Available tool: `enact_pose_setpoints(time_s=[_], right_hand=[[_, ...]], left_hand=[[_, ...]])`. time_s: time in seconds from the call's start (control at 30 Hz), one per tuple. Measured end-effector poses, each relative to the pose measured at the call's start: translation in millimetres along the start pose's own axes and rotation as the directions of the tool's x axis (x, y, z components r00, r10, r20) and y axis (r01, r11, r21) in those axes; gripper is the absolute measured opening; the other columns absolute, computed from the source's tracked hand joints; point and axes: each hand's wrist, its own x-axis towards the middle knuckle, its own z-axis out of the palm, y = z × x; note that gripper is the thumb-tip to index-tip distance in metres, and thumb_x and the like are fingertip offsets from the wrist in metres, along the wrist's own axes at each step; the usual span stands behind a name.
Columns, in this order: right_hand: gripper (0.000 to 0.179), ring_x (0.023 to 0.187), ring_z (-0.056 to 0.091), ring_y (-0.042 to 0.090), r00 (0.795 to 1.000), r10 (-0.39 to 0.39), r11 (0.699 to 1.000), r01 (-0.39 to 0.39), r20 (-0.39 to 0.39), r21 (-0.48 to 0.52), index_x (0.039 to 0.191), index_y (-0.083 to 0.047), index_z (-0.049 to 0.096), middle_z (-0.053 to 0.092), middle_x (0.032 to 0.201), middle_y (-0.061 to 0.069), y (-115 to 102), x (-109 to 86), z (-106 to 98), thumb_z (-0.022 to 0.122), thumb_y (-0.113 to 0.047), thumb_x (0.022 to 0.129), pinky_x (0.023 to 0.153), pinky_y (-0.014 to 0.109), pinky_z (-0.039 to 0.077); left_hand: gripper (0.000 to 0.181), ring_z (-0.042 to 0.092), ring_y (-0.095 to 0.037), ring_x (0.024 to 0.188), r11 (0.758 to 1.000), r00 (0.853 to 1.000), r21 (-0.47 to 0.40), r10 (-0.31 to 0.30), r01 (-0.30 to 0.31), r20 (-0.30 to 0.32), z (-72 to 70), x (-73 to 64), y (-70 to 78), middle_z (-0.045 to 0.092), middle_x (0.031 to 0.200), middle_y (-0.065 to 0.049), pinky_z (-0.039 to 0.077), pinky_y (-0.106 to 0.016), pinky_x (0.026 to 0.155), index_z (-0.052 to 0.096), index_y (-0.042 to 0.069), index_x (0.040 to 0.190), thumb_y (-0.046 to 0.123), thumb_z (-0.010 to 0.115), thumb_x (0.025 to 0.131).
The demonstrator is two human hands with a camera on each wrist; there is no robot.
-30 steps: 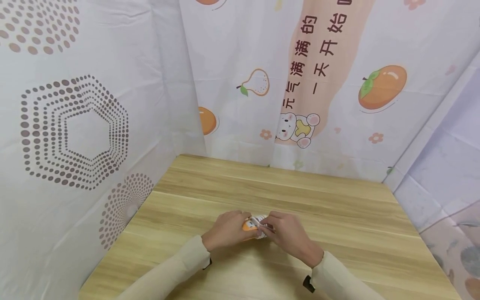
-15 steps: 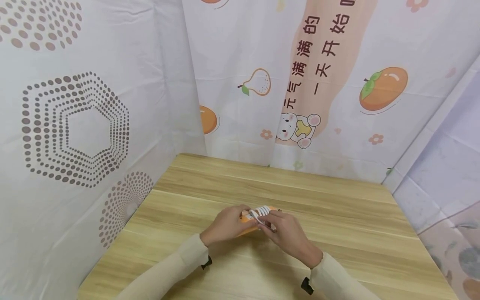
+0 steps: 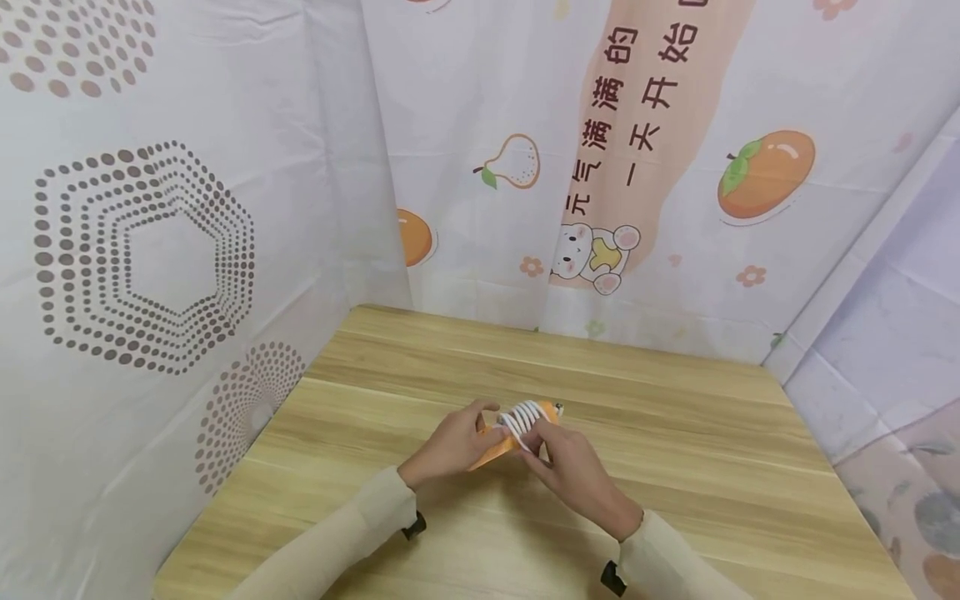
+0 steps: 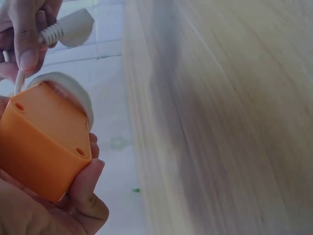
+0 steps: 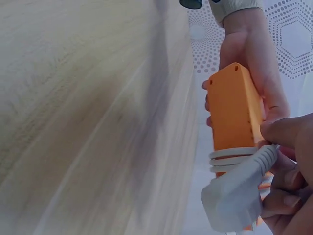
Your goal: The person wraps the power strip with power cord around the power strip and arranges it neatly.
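An orange power strip [image 3: 491, 452] with white cord [image 3: 524, 417] wound round it in several turns is held above the table. My left hand [image 3: 450, 447] grips one end of the strip, thumb on one side and fingers on the other, as the right wrist view also shows. My right hand [image 3: 576, 468] is at the wound part. In the right wrist view it pinches the cord right behind the white plug [image 5: 232, 198], and the plug sticks out beside the strip. The left wrist view shows the strip's end face with small screw holes; most of the windings are hidden there.
The wood-grain table [image 3: 420, 358] stretches out on all sides under both hands. White printed curtains [image 3: 465, 250] hang along its back and sides. A dark strap [image 3: 613, 577] is on the right wrist, with another on the left.
The strip has turned so that its far end now points up and right, baring more of the white windings. Both hands stay close together; the right fingers have shifted along the cord.
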Motion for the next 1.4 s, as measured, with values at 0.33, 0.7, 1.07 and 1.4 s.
enact_pose_setpoints(time_s=[0.33, 0.7, 1.07, 1.4], right_hand=[[0.024, 0.058, 0.042, -0.002, 0.995, 0.085, 0.991, -0.080, -0.045, 0.105, 0.092, -0.014, 0.059, 0.056, 0.082, -0.008, 5, -3.0, 5, 0.082, -0.010, 0.088, 0.048, 0.020, 0.040], [0.019, 0.065, 0.053, 0.007, 0.995, 0.081, 0.995, -0.084, -0.060, -0.054, 0.105, -0.012, 0.068, 0.058, 0.084, -0.006, 7, 5.9, 4, 0.080, -0.009, 0.090, 0.058, 0.022, 0.046], [0.022, 0.065, 0.060, 0.009, 0.996, -0.012, 0.961, -0.013, -0.089, -0.277, 0.103, -0.007, 0.065, 0.063, 0.087, 0.001, 6, 11.0, 5, 0.082, -0.008, 0.088, 0.055, 0.025, 0.049], [0.015, 0.047, 0.042, 0.011, 0.966, -0.179, 0.831, 0.046, -0.188, -0.555, 0.088, -0.003, 0.057, 0.049, 0.067, 0.001, 5, 13.0, 10, 0.070, -0.010, 0.085, 0.038, 0.028, 0.036]], left_hand=[[0.051, 0.058, -0.011, 0.074, 0.977, 0.996, -0.198, -0.084, 0.083, 0.004, 2.6, 4.2, 0.1, 0.069, 0.100, -0.006, 0.050, -0.032, 0.066, 0.063, 0.007, 0.137, 0.047, 0.054, 0.106], [0.051, 0.057, -0.016, 0.059, 0.829, 0.969, -0.506, -0.240, 0.238, 0.062, 6.9, 7.6, -0.4, 0.059, 0.079, -0.008, 0.050, -0.031, 0.048, 0.065, 0.001, 0.117, 0.047, 0.044, 0.108], [0.050, 0.057, -0.016, 0.055, 0.794, 0.957, -0.547, -0.285, 0.265, 0.049, 10.9, 9.7, 3.7, 0.059, 0.074, -0.008, 0.049, -0.032, 0.046, 0.064, -0.003, 0.112, 0.043, 0.045, 0.106], [0.052, 0.056, -0.015, 0.053, 0.801, 0.961, -0.545, -0.274, 0.250, 0.037, 14.4, 10.0, 9.7, 0.058, 0.073, -0.007, 0.049, -0.031, 0.045, 0.066, -0.003, 0.108, 0.046, 0.047, 0.107]])
